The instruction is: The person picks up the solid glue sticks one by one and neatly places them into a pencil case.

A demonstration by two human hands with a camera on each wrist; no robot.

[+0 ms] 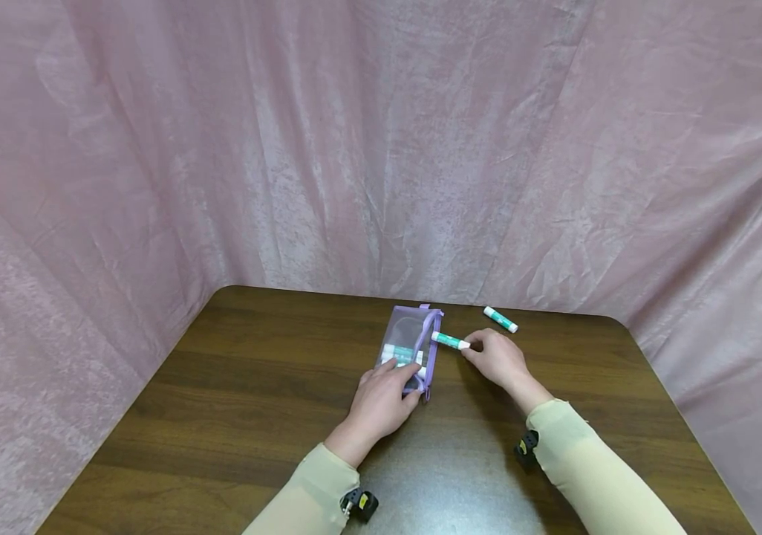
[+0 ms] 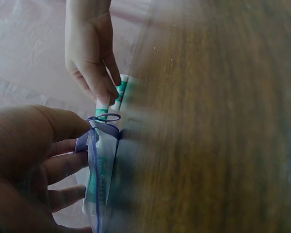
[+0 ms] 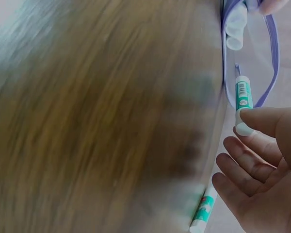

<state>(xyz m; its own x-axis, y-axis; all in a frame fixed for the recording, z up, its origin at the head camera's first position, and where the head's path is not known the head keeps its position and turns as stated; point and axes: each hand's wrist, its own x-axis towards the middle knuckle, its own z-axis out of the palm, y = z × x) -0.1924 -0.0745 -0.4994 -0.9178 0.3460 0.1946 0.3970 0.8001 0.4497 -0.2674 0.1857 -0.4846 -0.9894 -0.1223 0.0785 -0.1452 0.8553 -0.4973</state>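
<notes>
A clear mesh pouch with purple zipper edging [image 1: 397,318] lies at the table's far side, its mouth gaping toward the right. Inside it are white-and-green glue sticks [image 1: 399,355], bunched at the near end. My left hand [image 1: 379,401] lies over that near end, and in the left wrist view its thumb and fingers pinch the pouch's edge. Between thumb and fingertips, my right hand [image 1: 497,360] pinches the bottom end of another glue stick [image 3: 243,99]. That stick points left, its far end right at the pouch's mouth.
One more glue stick [image 1: 500,319] lies on the brown wooden table [image 1: 274,371], beyond the right hand and near the back edge. Pink curtains [image 1: 381,148] hang behind the table and along its sides.
</notes>
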